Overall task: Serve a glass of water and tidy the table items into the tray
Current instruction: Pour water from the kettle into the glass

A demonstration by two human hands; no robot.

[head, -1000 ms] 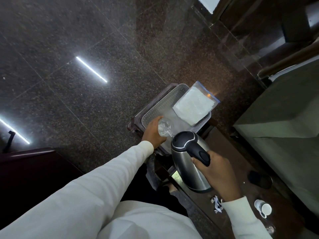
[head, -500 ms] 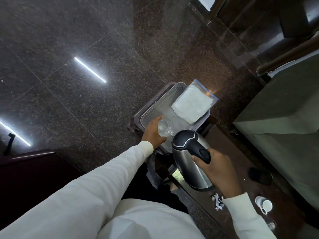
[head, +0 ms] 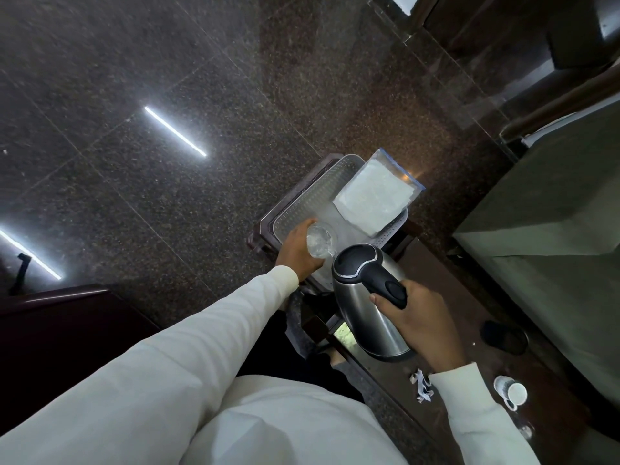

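While the kettle is tipped toward the glass, the scene reads as follows.

Step in hand: pouring water; this looks like the serving part of the task, with the tidying not yet done.

Left hand point(head: 299, 251): fingers wrapped around the glass point(head: 320, 241), holding it tilted over the near end of the tray point(head: 303, 204).

Right hand point(head: 421, 318): fingers closed on the black handle of the steel kettle point(head: 364, 305), which leans with its spout just beside the glass rim.

Glass: clear, lifted rather than standing, above the tray's near edge; how full it is cannot be told.

Tray: pale, perforated, resting on a small dark stand; a clear bag with a white pad point(head: 374, 198) lies across its far end.

Surface point(head: 469, 380): dark and glossy, at the person's right; it carries a white cup point(head: 510, 392) on its side, a crumpled scrap of paper point(head: 421, 385) and a dark round object point(head: 503, 337), all well apart from the tray.

Next move calls for: levelling the kettle once the glass is filled enough, setting the kettle down on the surface, and keeping the glass upright as it is put down.

Risk: spout and rim are close, so a small wobble of either hand could spill into the tray.

Left to do: in my judgement, the loose items on the surface are what goes into the tray.
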